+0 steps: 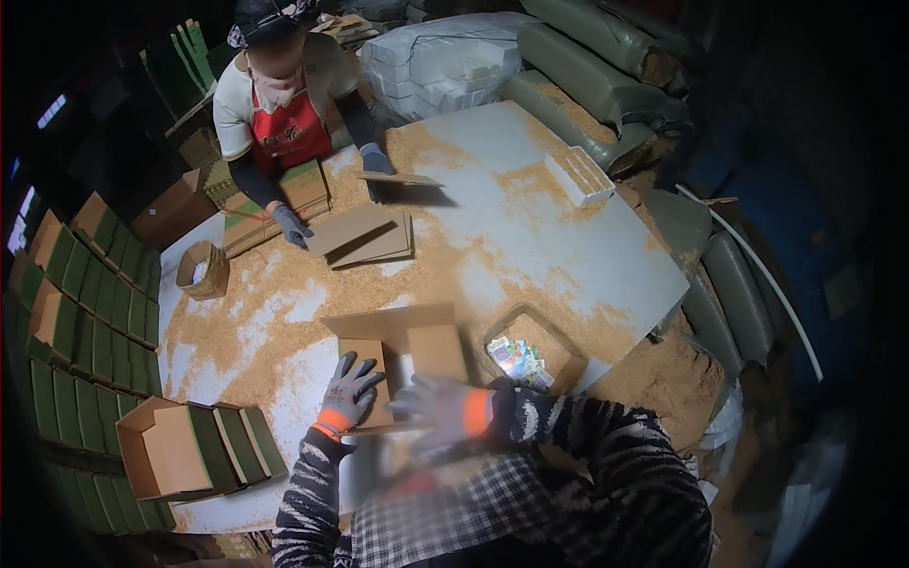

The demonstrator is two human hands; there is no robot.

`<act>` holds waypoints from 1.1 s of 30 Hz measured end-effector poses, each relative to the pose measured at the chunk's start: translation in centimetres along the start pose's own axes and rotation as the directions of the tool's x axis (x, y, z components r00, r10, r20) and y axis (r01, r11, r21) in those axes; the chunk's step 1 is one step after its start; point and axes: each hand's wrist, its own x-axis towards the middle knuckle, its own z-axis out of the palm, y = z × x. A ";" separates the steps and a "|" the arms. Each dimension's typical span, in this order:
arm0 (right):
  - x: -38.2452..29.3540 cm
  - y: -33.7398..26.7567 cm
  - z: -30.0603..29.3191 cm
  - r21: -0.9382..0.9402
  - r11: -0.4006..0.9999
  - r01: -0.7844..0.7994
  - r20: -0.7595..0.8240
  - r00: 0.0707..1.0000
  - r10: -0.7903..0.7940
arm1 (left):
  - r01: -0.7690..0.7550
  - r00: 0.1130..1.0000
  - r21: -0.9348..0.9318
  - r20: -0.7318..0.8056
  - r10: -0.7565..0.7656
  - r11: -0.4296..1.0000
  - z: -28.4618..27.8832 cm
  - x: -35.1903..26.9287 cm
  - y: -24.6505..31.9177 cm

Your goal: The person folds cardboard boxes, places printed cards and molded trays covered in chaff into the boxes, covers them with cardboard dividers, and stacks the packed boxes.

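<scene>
Before me on the sawdust-strewn table [483, 248] stands a cardboard box [434, 351] with its top flaps spread. My left hand [349, 392], in a grey glove with an orange cuff, rests on the left flap with its fingers apart. Over the near edge of the same box is my right hand [444, 406], blurred and gloved alike; whether it grips anything is unclear. To the right of the box, a cut-down cardboard container [568, 373] holds small printed packets [522, 362].
Across the table a co-worker [287, 121] handles flat cardboard sheets [373, 241]. Green-sided boxes [92, 362] are stacked at left. A small carton [214, 280] stands far left, a white foam tray [579, 176] far right. Filled bags [589, 78] lie beyond the right edge.
</scene>
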 end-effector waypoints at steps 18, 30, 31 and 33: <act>3.3 7.9 4.7 0.371 0.929 -0.006 -0.007 1.000 0.010 | 0.199 0.750 -0.928 -0.062 -0.658 0.314 -6.1 -4.1 7.1; -4.9 40.7 -10.6 0.430 0.783 -0.449 -0.336 0.726 0.601 | 0.424 0.836 -0.173 0.451 -0.311 0.889 -0.3 -1.6 10.2; -6.8 47.4 -11.3 0.405 0.725 -0.557 -0.414 0.596 0.689 | 0.531 0.791 -0.148 0.439 -0.426 0.834 -1.8 -0.5 11.3; -8.8 55.3 -14.5 0.251 0.502 -0.828 -0.425 0.372 0.825 | 0.193 0.977 -0.123 -0.062 -0.202 0.973 -2.8 1.7 12.4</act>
